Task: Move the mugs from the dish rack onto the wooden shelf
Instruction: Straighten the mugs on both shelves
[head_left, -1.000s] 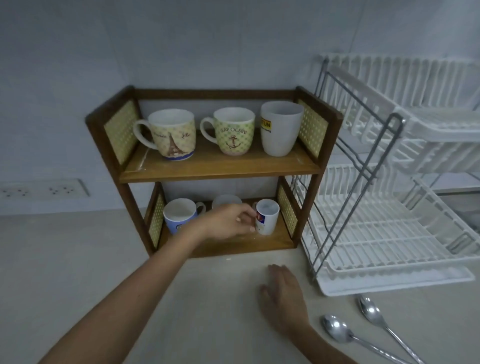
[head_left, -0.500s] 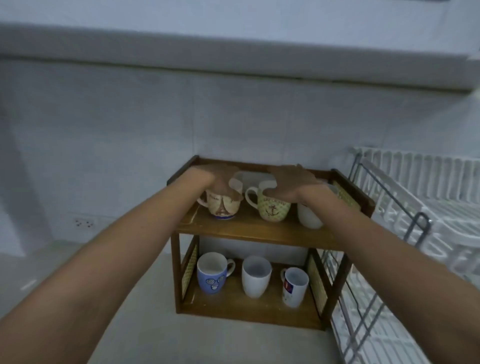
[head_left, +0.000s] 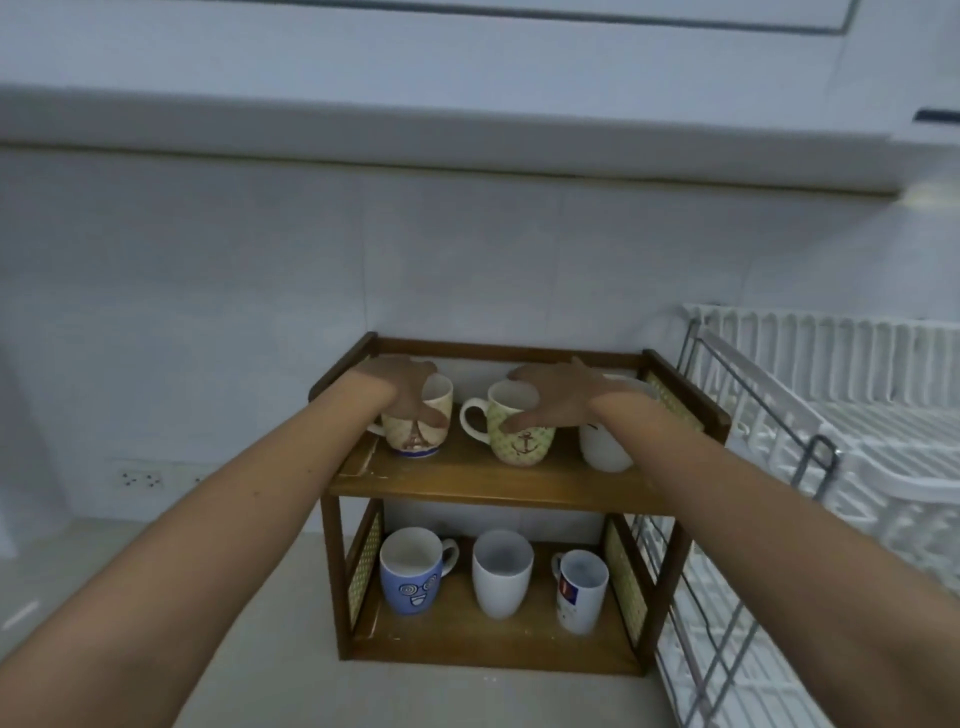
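Note:
The two-tier wooden shelf (head_left: 493, 486) stands against the wall. On its top board, my left hand (head_left: 402, 387) grips the rim of the Eiffel tower mug (head_left: 415, 439). My right hand (head_left: 556, 397) grips the rim of the green anchor mug (head_left: 522, 439). A plain white mug (head_left: 605, 449) stands to the right, partly hidden by my right forearm. The lower board carries a blue face mug (head_left: 410, 571), a plain white mug (head_left: 503, 571) and a small white mug with a red and blue logo (head_left: 582, 590). The white dish rack (head_left: 831, 457) at the right shows no mugs.
A wall socket strip (head_left: 140, 479) sits low on the tiled wall at the left. An overhead cabinet edge (head_left: 467, 135) runs above. The pale countertop (head_left: 260, 675) spreads in front of the shelf.
One second ago my left hand was at the small mug on the lower board and my right rested on the counter. Both have risen to the top-board mugs; the view tilted up.

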